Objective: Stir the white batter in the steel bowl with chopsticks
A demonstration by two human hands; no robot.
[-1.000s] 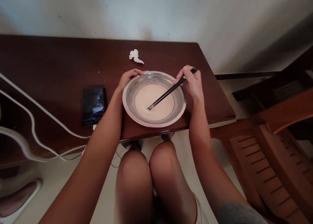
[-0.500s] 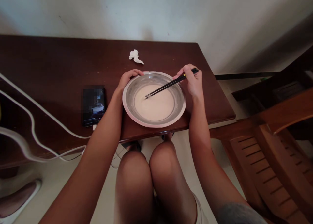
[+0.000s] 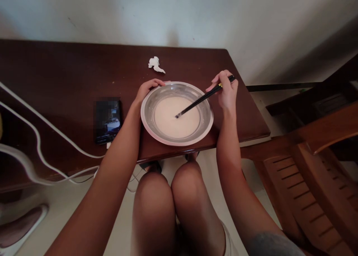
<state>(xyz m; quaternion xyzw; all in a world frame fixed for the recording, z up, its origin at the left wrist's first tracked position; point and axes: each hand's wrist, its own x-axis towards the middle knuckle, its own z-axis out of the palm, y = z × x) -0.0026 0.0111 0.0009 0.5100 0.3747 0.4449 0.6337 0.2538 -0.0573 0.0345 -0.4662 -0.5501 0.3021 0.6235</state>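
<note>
A round steel bowl (image 3: 205, 126) with a pale white batter (image 3: 170, 121) in it sits near the front edge of a dark wooden table (image 3: 69, 73). My left hand (image 3: 147, 89) grips the bowl's far left rim, fingers curled over it. My right hand (image 3: 226, 90) is closed on a pair of black chopsticks (image 3: 201, 99) at the bowl's right side. The chopsticks slant down to the left, and their tips rest in the batter near the bowl's middle.
A dark phone (image 3: 107, 120) lies on the table left of the bowl, with white cables (image 3: 41, 144) trailing off the left edge. A crumpled white tissue (image 3: 155, 64) lies behind the bowl. Wooden chairs (image 3: 316, 162) stand to the right. My knees (image 3: 170, 189) are under the table's front edge.
My right hand has shifted right and slightly up, and the chopstick tips have swept from the bowl's left side to its middle. My left hand has stayed on the rim.
</note>
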